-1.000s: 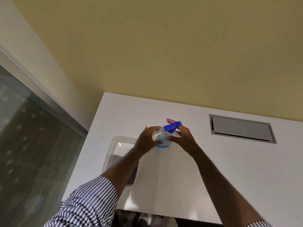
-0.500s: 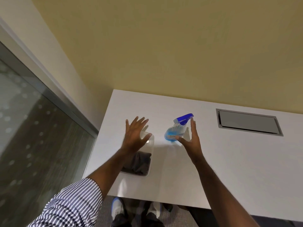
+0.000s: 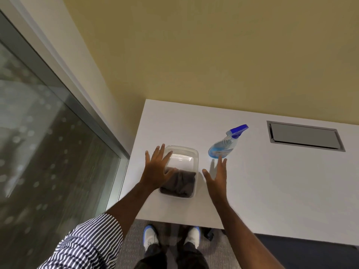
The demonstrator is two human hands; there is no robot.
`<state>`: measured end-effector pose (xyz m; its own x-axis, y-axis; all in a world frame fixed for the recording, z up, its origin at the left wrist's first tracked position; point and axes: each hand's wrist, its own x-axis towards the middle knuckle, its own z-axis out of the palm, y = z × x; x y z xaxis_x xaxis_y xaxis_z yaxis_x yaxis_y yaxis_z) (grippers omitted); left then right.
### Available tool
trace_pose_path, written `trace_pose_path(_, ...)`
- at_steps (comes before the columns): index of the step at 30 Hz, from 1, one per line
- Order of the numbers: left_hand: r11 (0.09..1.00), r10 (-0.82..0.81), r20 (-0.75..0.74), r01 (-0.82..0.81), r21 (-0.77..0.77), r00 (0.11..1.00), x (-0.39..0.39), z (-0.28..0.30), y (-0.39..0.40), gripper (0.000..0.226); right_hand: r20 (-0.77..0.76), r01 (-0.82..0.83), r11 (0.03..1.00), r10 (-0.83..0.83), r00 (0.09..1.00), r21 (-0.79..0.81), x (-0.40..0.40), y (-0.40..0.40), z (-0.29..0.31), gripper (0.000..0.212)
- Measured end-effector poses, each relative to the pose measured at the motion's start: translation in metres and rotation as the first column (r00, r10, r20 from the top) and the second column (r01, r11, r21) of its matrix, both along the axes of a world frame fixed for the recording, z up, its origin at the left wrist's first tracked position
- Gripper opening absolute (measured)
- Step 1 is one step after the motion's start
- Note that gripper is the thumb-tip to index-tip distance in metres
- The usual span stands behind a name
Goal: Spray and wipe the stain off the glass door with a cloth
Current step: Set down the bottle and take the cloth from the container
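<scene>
Under the spread, empty left hand (image 3: 158, 171): dark grey folded cloth (image 3: 179, 184) in clear plastic tub (image 3: 195, 154). Right hand (image 3: 217, 178) released too, blue-capped spray bottle (image 3: 225, 145) just beyond fingertips. Pinch cloth's top fold, lift straight up.

The place looks like an office: a plain white desk (image 3: 272, 191) with a recessed grey metal cable hatch (image 3: 305, 135) stands against a bare yellow wall (image 3: 194, 55), beside an aluminium-framed dotted glass door (image 3: 44, 142), on grey carpet (image 3: 134, 243).
</scene>
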<state>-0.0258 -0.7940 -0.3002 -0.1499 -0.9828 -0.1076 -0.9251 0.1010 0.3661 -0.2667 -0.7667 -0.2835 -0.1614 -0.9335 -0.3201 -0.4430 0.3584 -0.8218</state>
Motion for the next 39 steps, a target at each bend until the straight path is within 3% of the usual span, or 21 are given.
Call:
trace_pose_path(3, 0.997, 0.011, 0.097, -0.019, 0.076, 0.995, 0.005, -0.006, 0.007, 0.071, -0.163, -0.136, 0.99, 0.14, 0.977, 0.033, 0.021, 0.008, -0.01, 0.079)
trace_pose_path(7, 0.988, 0.039, 0.16, -0.062, 0.138, 0.986, 0.006, -0.012, 0.009, 0.064, -0.315, -0.187, 0.979, 0.203, 0.927, 0.079, 0.039, 0.009, -0.02, 0.056)
trace_pose_path(12, 0.981, -0.018, 0.266, -0.034, 0.19, 0.964, 0.003, -0.017, 0.005, 0.064, -0.591, -0.294, 0.931, 0.365, 0.719, 0.217, 0.05, -0.001, -0.027, 0.05)
trace_pose_path(17, 0.981, -0.022, 0.236, -0.024, 0.192, 0.971, 0.003, -0.024, 0.005, 0.059, -0.653, -0.336, 0.899, 0.437, 0.619, 0.282, 0.052, -0.007, -0.037, 0.056)
trace_pose_path(22, 0.981, -0.003, 0.134, -0.023, 0.191, 0.991, 0.004, -0.032, 0.005, 0.042, -0.646, -0.326, 0.906, 0.422, 0.636, 0.271, 0.053, -0.012, -0.044, 0.04)
trace_pose_path(29, 0.989, 0.021, 0.07, -0.031, 0.148, 0.997, 0.005, -0.037, 0.007, 0.035, -0.63, -0.313, 0.946, 0.295, 0.718, 0.086, 0.051, -0.006, -0.051, 0.012)
trace_pose_path(39, 0.974, -0.033, -0.044, 0.022, -0.224, 0.998, 0.006, -0.044, 0.013, 0.012, -0.648, -0.363, 0.929, 0.234, 0.725, -0.071, 0.045, -0.004, -0.054, 0.013)
